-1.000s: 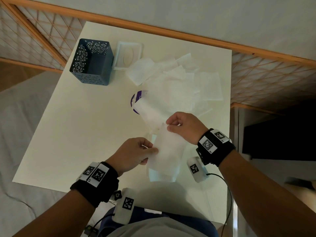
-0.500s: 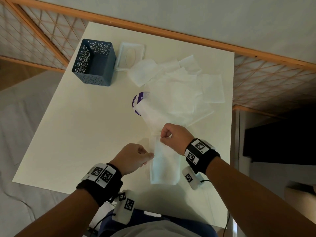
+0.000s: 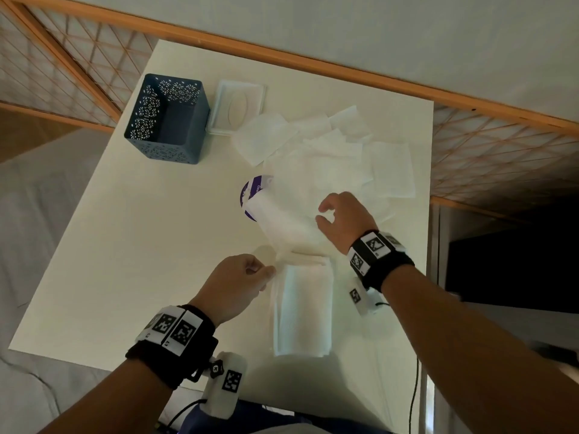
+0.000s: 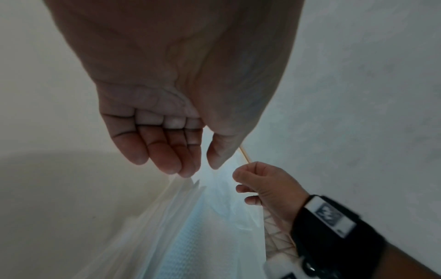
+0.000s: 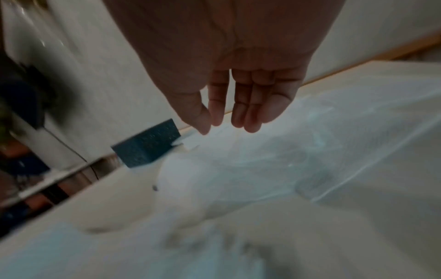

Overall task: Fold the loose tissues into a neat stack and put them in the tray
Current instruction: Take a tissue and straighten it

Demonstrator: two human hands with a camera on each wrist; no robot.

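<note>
Head view: folded stack point(image 3: 302, 311) lies on the tabletop point(image 3: 141, 245) near its front edge; left hand point(image 3: 238, 285) beside it, right hand point(image 3: 343, 220) over loose tissues point(image 3: 329, 164), both relaxed, empty. Tissues look limp and tearable; pinch corners.

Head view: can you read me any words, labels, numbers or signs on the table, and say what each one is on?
"Clea": white letters on the purple round label, cut off where a tissue covers the rest.
Wristband markers: black-and-white square codes, with tiny characters beside them too small to read.
Blue perforated tray and white lid: no text visible.
Wrist views: nothing readable.
</note>
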